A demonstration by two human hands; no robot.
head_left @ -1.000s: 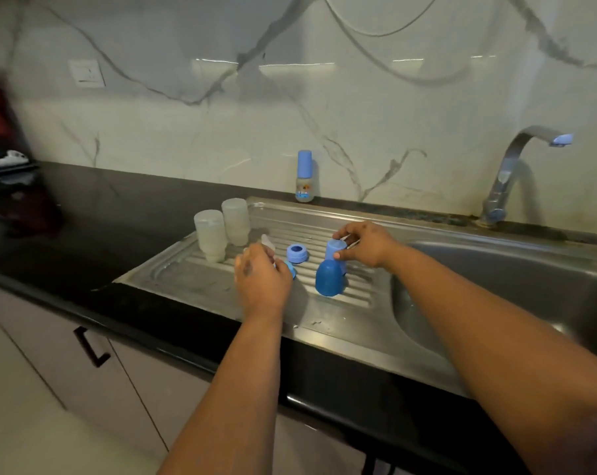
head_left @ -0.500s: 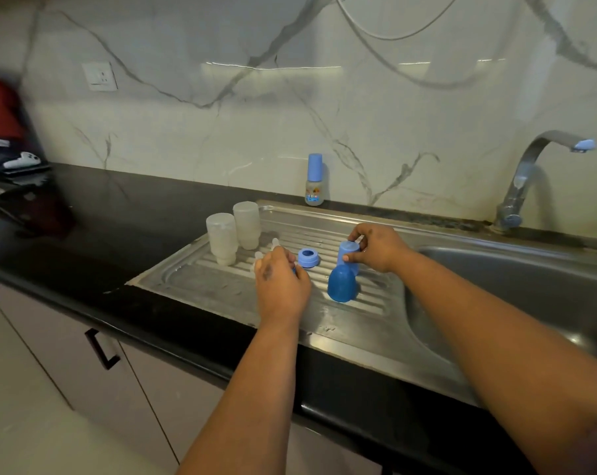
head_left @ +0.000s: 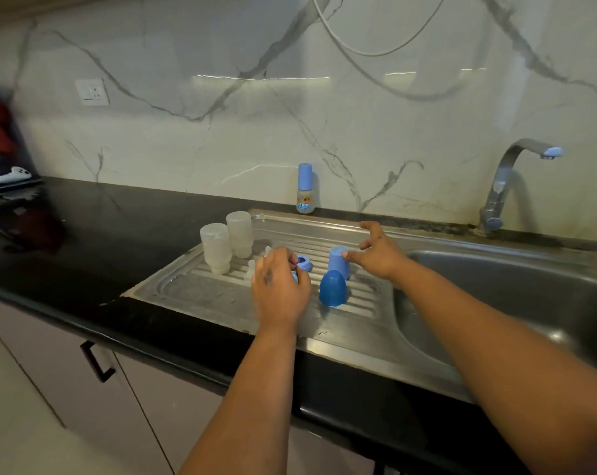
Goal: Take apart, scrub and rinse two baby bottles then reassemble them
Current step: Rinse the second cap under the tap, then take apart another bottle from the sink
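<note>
Released since a moment ago, the light blue cap (head_left: 339, 262) stands beside the right hand (head_left: 379, 253), fingers now spread. Two inverted bottles (head_left: 216, 247) sit left on the steel drainboard (head_left: 194, 296) (black counter around). Left hand (head_left: 279, 289) curls over a small blue piece (head_left: 294, 276), grip unclear.

Right hand (head_left: 379, 253) released light-blue cap (head_left: 339, 262), fingers now spread.
</note>
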